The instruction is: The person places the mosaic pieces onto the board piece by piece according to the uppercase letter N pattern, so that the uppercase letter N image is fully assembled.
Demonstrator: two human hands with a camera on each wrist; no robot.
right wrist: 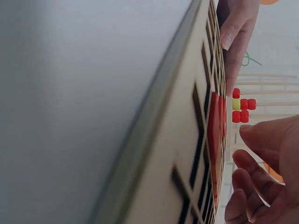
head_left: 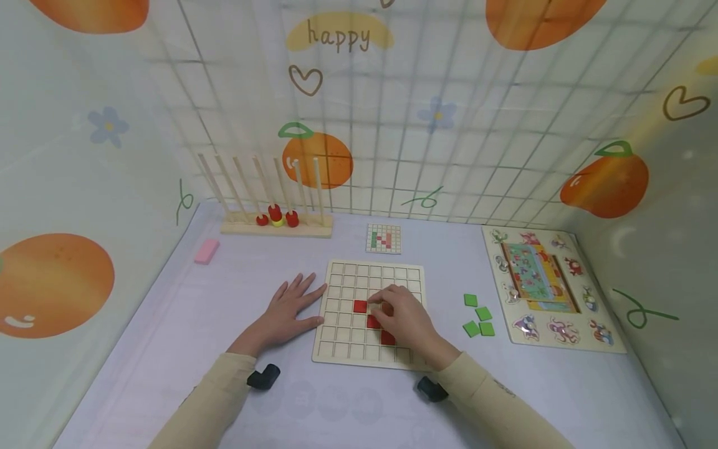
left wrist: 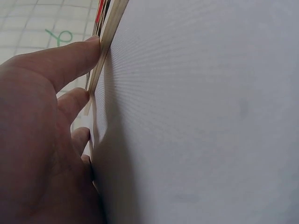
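A wooden grid board (head_left: 342, 355) lies flat on the table, with red square tiles (head_left: 360, 306) set in a slanting row of its cells. My left hand (head_left: 288, 315) rests at the board's left side, fingers spread; thumb and fingertips meet the edge in the left wrist view. Over the board's middle is my right hand (head_left: 405, 319), bent fingers beside the red tiles and covering some cells. In the right wrist view, its thumb (right wrist: 261, 133) and fingers stand apart, and no tile shows between them. Several loose green tiles (head_left: 470, 300) lie right of the board.
Behind the board lies a small pattern card (head_left: 384, 239) with coloured squares. A wooden peg rack (head_left: 275, 229) with red and yellow beads stands back left, near a pink block (head_left: 206, 251). An animal puzzle board (head_left: 505, 312) lies on the right. A printed curtain (head_left: 235, 112) hangs behind.
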